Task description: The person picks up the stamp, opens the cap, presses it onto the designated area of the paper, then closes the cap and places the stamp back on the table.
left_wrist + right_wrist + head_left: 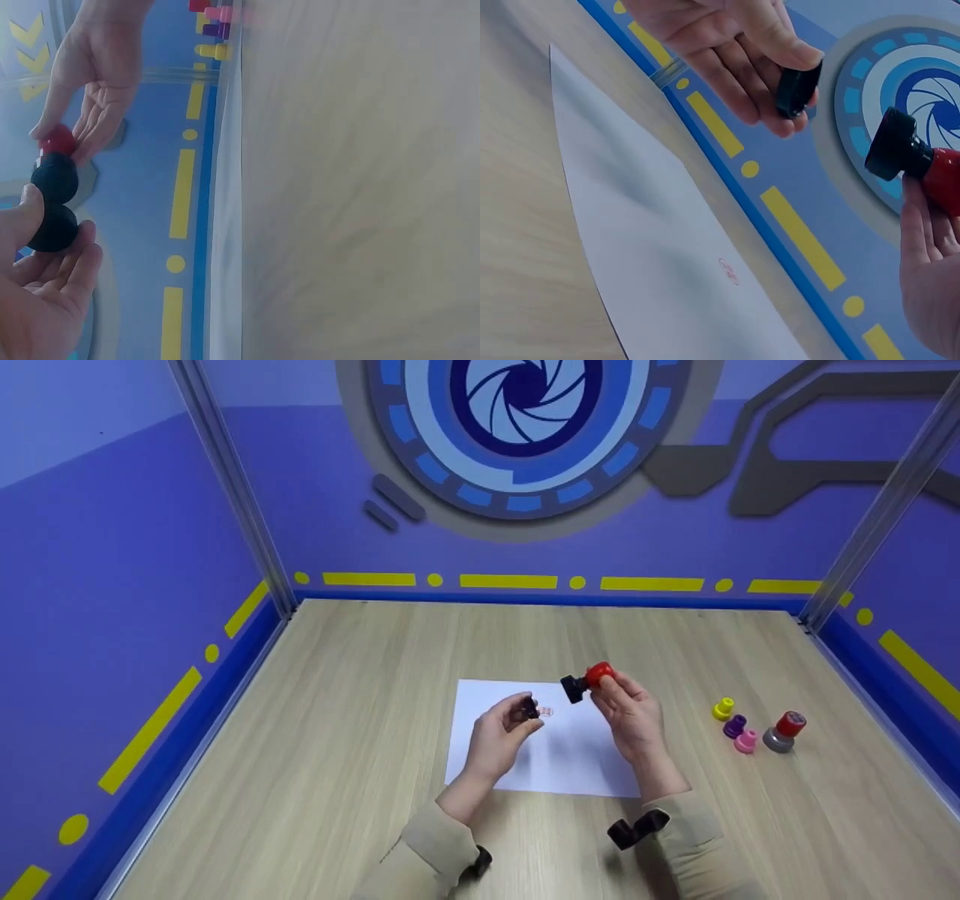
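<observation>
"Nearest the cam: beige sleeves [697, 840], w/ black devices [651, 821] by the wrists. What's the L hand [491, 742] got?"

"Black cap [531, 708], pinched btwn thumb & fingers; they're parted only by the cap's width. In head view it's just L of a small red print [546, 711] on the white paper [585, 761]."

"& the R hand [636, 720]?"

"Thumb & fingers closed on the red knob of the red-and-black stamp [587, 682]. Black head's pointing L, twd the cap. Both are held up off the paper, w/ a gap btwn them per head & R wrist views."

"Rest of the table [337, 750]?"

"R of the paper, close together: yellow piece [723, 709] farthest back, then purple piece [735, 726], then pink piece [746, 741]. Red-and-grey stamp [784, 733] stands just R of those, grey end down, red end up."
</observation>
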`<state>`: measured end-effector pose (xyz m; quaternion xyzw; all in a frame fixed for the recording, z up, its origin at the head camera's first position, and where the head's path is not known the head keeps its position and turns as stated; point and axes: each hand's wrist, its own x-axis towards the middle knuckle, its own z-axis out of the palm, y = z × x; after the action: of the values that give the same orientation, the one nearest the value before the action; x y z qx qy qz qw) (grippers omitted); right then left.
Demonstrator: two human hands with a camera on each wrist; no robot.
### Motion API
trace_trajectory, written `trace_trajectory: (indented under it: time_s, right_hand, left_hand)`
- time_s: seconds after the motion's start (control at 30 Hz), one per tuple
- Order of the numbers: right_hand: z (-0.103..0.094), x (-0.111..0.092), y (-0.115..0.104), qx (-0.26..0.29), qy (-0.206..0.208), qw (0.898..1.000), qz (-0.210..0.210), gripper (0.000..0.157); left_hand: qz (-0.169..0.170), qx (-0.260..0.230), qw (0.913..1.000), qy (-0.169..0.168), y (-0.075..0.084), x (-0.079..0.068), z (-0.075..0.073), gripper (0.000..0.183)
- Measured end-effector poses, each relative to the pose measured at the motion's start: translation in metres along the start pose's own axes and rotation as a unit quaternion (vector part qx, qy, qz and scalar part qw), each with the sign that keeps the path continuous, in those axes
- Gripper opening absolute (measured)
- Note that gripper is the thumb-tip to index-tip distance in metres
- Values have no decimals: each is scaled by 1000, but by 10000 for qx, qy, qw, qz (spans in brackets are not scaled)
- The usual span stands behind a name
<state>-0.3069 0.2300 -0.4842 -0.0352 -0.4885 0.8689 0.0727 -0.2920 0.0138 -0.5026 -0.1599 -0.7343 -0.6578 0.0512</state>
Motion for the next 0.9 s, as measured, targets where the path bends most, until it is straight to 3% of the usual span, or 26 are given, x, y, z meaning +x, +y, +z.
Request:
trace_trajectory:
  time_s: [0.1, 0.2, 0.27, 0.37, 0.5, 0.77, 0.9]
  right_hand:
    - [-3, 2, -1, -293, 342, 9989, -134, 19]
    - [-6, 5, -1, -826, 617, 9942, -292, 40]
    - [-9, 8, 0, -1219, 757, 9888, -405, 52]
    - [-13, 12, 1, -1791, 960, 9775, -559, 53]
    - [-19, 18, 4, -2607, 1132, 9563, -693, 49]
    - [-31, 26, 7, -4292, 939, 8965, -569, 47]
    - [-34, 29, 10, -4645, 750, 8808, -526, 47]
  left_hand:
    - [-86, -17, 10000, -25, -2, 1, -2, 45]
    - [-152, -13, 9999, -32, -3, 2, -3, 45]
    - [-142, -2, 9999, -11, -4, 2, -4, 45]
    - [-139, -18, 9999, 2, -5, 3, -5, 46]
    - [-191, -54, 9998, -8, -6, 3, -5, 46]
    - [-274, 15, 9996, -53, -4, 3, -6, 46]
    - [-286, 61, 9995, -70, -3, 3, -6, 45]
